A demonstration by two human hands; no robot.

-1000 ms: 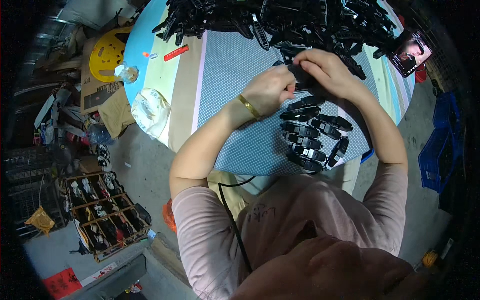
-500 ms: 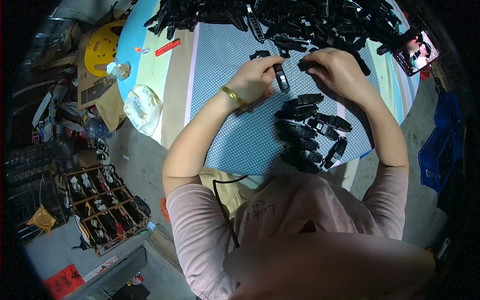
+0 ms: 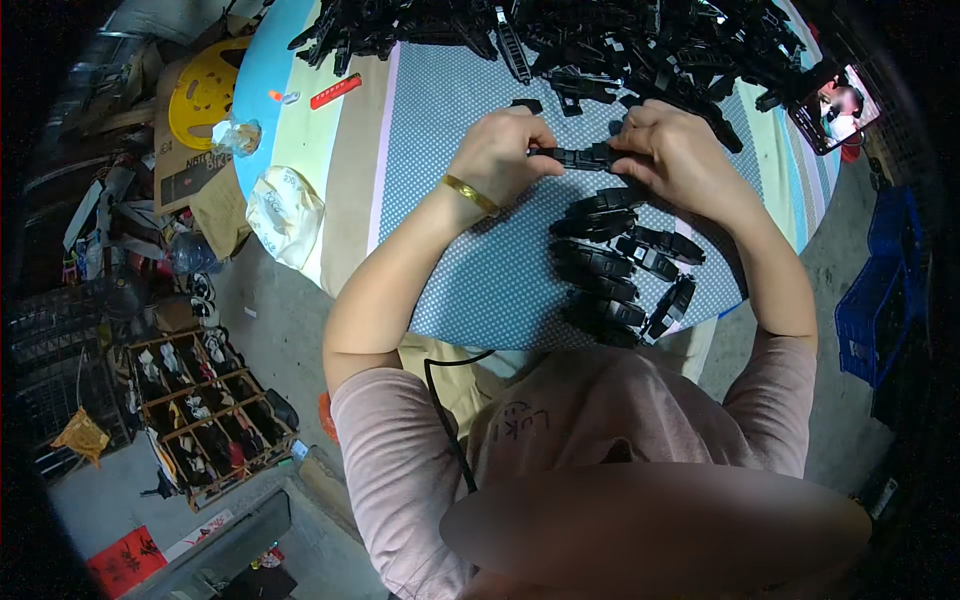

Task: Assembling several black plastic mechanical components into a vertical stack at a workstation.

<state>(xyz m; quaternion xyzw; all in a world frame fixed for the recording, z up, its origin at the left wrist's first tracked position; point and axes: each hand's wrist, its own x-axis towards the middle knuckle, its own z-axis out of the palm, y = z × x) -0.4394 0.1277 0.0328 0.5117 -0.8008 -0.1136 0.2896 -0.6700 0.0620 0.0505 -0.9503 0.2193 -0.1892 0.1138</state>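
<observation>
Nearest the camera, a pink long-sleeved top (image 3: pixel 640 420) was worn, and a black cable (image 3: pixel 447 400) was seen running down its front from the table's edge. Just beyond, on the blue dotted tablecloth (image 3: pixel 480 270), a row of finished black plastic buckles (image 3: pixel 615 265) was laid out, stacked one above another close to the near edge, with one buckle (image 3: pixel 672 306) set at an angle on their right.

Above that row, a single black plastic buckle strip (image 3: pixel 580 156) was held level between both hands, lifted slightly over the cloth. The left hand (image 3: pixel 505 150) was curled around the strip's left end, fingers closed upon it, and a gold bangle (image 3: pixel 470 194) was worn on that wrist. The right hand (image 3: pixel 675 150) was closed on the strip's right end, thumb and fingers pinched over it.

Farther back, a large heap of loose black plastic parts (image 3: pixel 620 45) was spread across the far part of the table. A phone (image 3: pixel 835 105) with a lit screen was propped at the right end of the heap. To the left, on the striped margin of the cloth, a red marker (image 3: pixel 335 91) was lying, and a crumpled white plastic bag (image 3: pixel 285 215) was hanging by the table's left edge. On the floor beyond it, a yellow reel (image 3: pixel 205 90) was resting on cardboard, and a wooden crate of small items (image 3: pixel 210 410) was standing lower left.
</observation>
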